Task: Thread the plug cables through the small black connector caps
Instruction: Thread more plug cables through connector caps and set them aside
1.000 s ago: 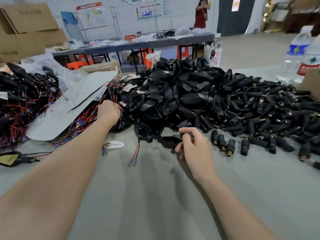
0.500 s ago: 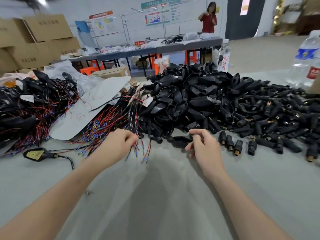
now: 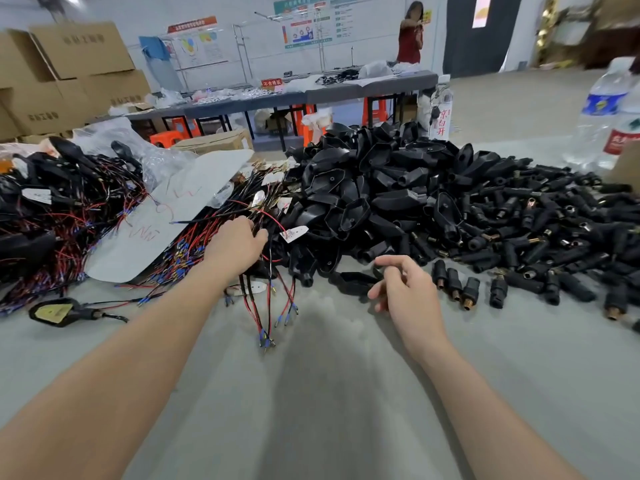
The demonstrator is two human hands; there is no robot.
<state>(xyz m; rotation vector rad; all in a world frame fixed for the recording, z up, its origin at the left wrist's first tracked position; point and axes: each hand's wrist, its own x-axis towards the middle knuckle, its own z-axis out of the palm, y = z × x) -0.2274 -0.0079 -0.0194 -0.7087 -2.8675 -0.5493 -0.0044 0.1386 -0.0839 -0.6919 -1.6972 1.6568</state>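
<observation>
Currently left hand (image 3: 235, 247) is at centre-left of the frame, fingers curled round a small bunch of red/black plug cables (image 3: 270, 271). The bunch is gripped at the edge of the big cable heap (image 3: 69, 216), and its ferruled ends hang down onto the grey desk (image 3: 329, 393). Right hand (image 3: 405, 289) is just right of centre, fingers loosely bent and spread, holding nothing, hovering close to a single black housing (image 3: 353, 282) lying on the desk; can't tell if a fingertip touches it. Small black connector caps (image 3: 453, 284): four stand in a short row just right of the right hand, with the bulk pile (image 3: 554, 230) spreading to the right edge. A mound of larger black housings (image 3: 381, 188) sits centre frame, between the cables and the caps. Grey sheet (image 3: 173, 216) lies over the cable heap. Water bottles (image 3: 602, 109) upper right, cardboard boxes (image 3: 69, 64) upper left.
</observation>
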